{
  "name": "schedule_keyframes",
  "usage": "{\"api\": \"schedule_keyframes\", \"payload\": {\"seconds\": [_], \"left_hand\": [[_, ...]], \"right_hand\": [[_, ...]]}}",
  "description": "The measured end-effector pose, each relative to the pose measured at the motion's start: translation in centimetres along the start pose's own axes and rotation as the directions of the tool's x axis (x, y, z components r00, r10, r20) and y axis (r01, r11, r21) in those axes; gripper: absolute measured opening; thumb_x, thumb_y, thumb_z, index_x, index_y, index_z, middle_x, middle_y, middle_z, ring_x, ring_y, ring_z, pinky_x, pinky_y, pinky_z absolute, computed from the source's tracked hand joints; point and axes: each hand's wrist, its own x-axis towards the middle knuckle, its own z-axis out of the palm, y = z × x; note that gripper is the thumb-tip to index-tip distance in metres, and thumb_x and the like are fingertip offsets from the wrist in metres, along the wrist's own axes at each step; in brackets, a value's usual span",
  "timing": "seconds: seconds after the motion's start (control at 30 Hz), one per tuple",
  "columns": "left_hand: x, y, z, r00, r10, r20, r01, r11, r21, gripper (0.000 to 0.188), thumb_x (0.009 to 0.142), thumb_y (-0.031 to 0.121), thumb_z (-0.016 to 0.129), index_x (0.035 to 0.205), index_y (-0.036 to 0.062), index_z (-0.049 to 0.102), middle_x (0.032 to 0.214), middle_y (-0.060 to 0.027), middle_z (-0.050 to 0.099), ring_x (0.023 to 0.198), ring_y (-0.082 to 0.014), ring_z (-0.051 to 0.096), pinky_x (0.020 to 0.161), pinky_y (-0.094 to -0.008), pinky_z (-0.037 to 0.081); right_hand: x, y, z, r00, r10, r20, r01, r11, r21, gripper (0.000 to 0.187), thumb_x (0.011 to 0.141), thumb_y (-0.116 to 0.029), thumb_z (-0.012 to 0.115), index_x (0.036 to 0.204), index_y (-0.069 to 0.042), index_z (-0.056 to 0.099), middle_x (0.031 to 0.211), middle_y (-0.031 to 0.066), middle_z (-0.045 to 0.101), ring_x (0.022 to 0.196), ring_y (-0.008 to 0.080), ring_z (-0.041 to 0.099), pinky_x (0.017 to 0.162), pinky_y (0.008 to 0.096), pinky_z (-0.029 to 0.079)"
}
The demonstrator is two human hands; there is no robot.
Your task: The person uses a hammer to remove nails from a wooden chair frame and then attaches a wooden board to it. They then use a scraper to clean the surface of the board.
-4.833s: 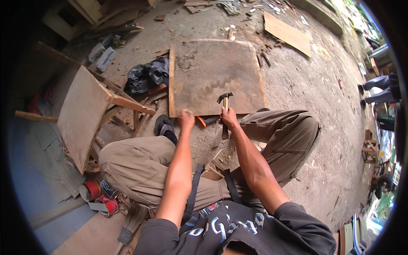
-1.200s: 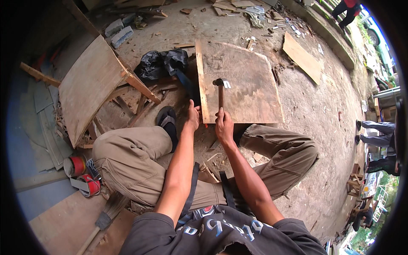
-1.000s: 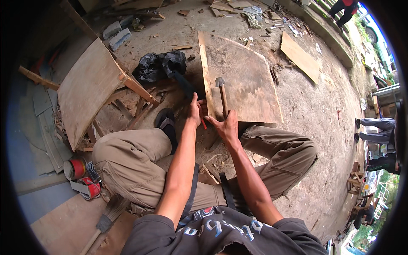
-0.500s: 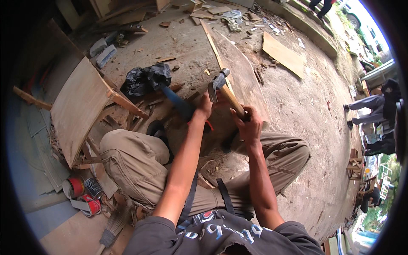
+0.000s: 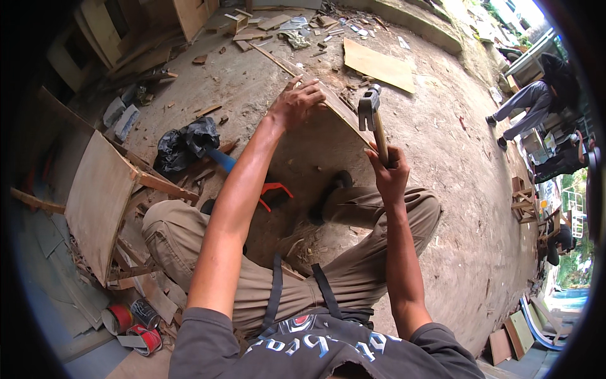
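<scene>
My left hand reaches forward, its fingers curled over the edge of a thin plywood panel with a wooden strip along its side. The panel stands tilted, seen nearly edge-on. In my right hand is a claw hammer, held by its wooden handle with the metal head up. That hand is also close against the panel's near end; whether it grips the panel too is unclear. Below my left forearm lies a handsaw with an orange handle and a blue blade, partly covered by the arm.
A black plastic bag lies by the saw blade. To the left stands a broken wooden piece, with several cans nearer me. A loose plywood sheet and scraps lie ahead. People are at the far right.
My left hand has moved forward from near the hammer head onto the panel's edge. The panel has turned from broad-faced to nearly edge-on. The hammer has shifted right and stands more upright.
</scene>
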Motion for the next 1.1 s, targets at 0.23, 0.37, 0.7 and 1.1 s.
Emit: {"api": "schedule_keyframes", "payload": {"seconds": [0.23, 0.37, 0.7, 1.1], "left_hand": [[2.4, 1.1, -1.1, 0.989, -0.008, -0.150, -0.022, 0.981, -0.194, 0.014, 0.083, 0.026, 0.067, 0.087, 0.0127, 0.066, 0.092, -0.0028, 0.064, 0.093, -0.0238, 0.060, 0.090, -0.0361, 0.044], [3.4, 2.3, -3.2, 0.987, -0.046, -0.151, 0.014, 0.979, -0.206, 0.014, 0.081, 0.024, 0.068, 0.085, 0.0109, 0.064, 0.083, -0.0054, 0.059, 0.087, -0.0257, 0.059, 0.082, -0.0386, 0.045], [8.2, 3.0, -6.0, 0.980, 0.044, -0.195, -0.085, 0.975, -0.207, 0.022, 0.080, 0.030, 0.071, 0.080, 0.0095, 0.064, 0.079, -0.0043, 0.059, 0.082, -0.0238, 0.059, 0.079, -0.0370, 0.046], [10.9, 2.8, -4.0, 0.980, -0.022, -0.197, -0.016, 0.982, -0.188, 0.023, 0.082, 0.031, 0.069, 0.085, 0.0086, 0.064, 0.085, -0.0033, 0.063, 0.086, -0.0238, 0.057, 0.085, -0.0355, 0.040]], "right_hand": [[1.7, -0.4, -2.0, 0.991, -0.065, -0.119, 0.074, 0.995, 0.071, 0.025, 0.080, -0.011, 0.075, 0.095, 0.001, 0.059, 0.089, 0.0108, 0.072, 0.078, 0.0103, 0.066, 0.066, 0.0256, 0.052], [3.2, -1.2, -3.3, 0.988, 0.049, -0.145, -0.018, 0.978, 0.209, 0.021, 0.082, -0.009, 0.073, 0.093, 0.001, 0.058, 0.092, 0.0112, 0.071, 0.077, 0.0090, 0.064, 0.070, 0.0231, 0.051], [5.0, -1.8, -5.3, 0.960, 0.167, -0.223, -0.064, 0.911, 0.407, 0.020, 0.083, -0.012, 0.074, 0.090, -0.002, 0.059, 0.071, -0.0025, 0.058, 0.061, 0.0008, 0.048, 0.052, 0.0164, 0.037], [-2.2, -5.7, -4.2, 0.800, 0.457, -0.389, -0.148, 0.778, 0.611, 0.031, 0.101, -0.034, 0.042, 0.095, -0.003, 0.047, 0.071, 0.0018, 0.048, 0.048, 0.0059, 0.043, 0.040, 0.0203, 0.035]]}}
